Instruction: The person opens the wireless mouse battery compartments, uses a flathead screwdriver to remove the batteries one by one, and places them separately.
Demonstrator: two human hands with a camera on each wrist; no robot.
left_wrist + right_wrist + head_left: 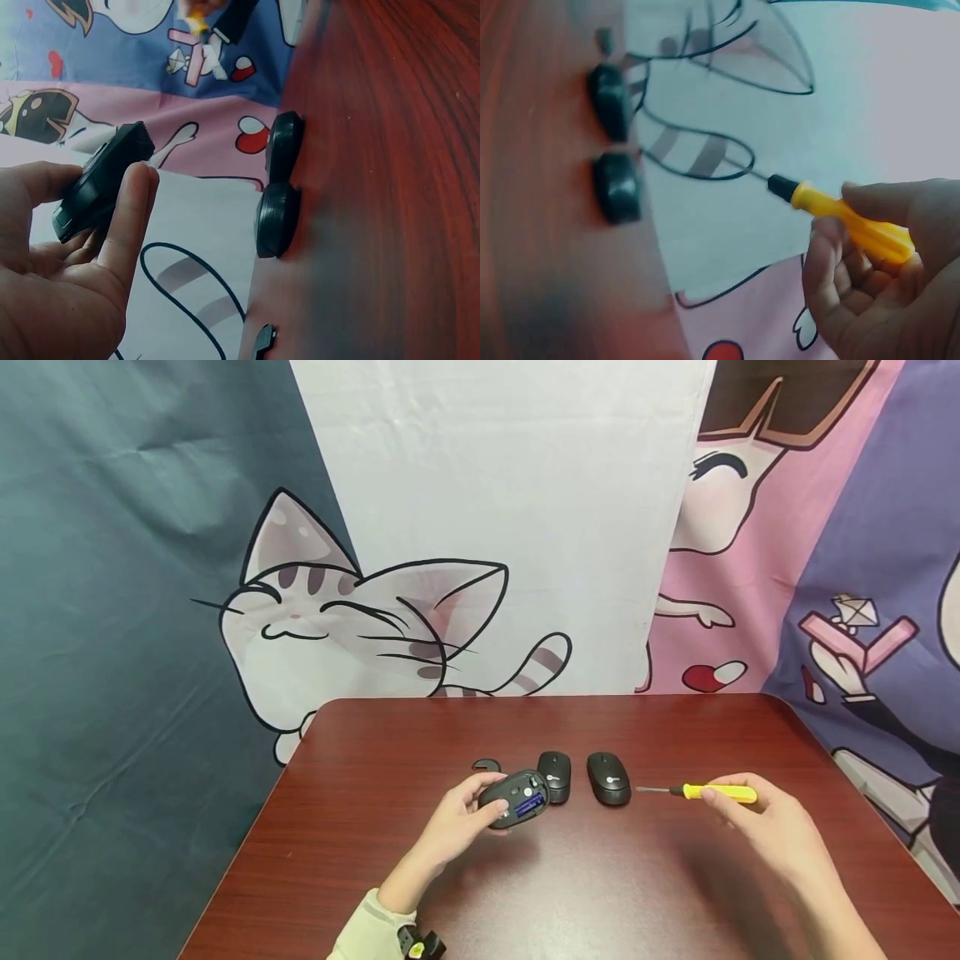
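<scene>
My left hand [459,817] grips a black computer mouse [501,795] with its underside turned up, the thumb lying across it. A blue battery [529,804] shows in the mouse's uncovered compartment. In the left wrist view the same mouse [105,180] appears edge-on between thumb and fingers, raised over the table. My right hand [776,827] holds a yellow-handled screwdriver [720,792], its thin shaft pointing left. Seen from the right wrist, thumb and curled fingers pinch the yellow handle [855,225].
Two more black mice, one [554,775] just behind the held mouse and another [608,778] to its right, sit on the reddish-brown table [360,868]. A small black curved cover [486,765] lies behind the left hand. A cartoon-printed curtain [487,485] hangs behind the table.
</scene>
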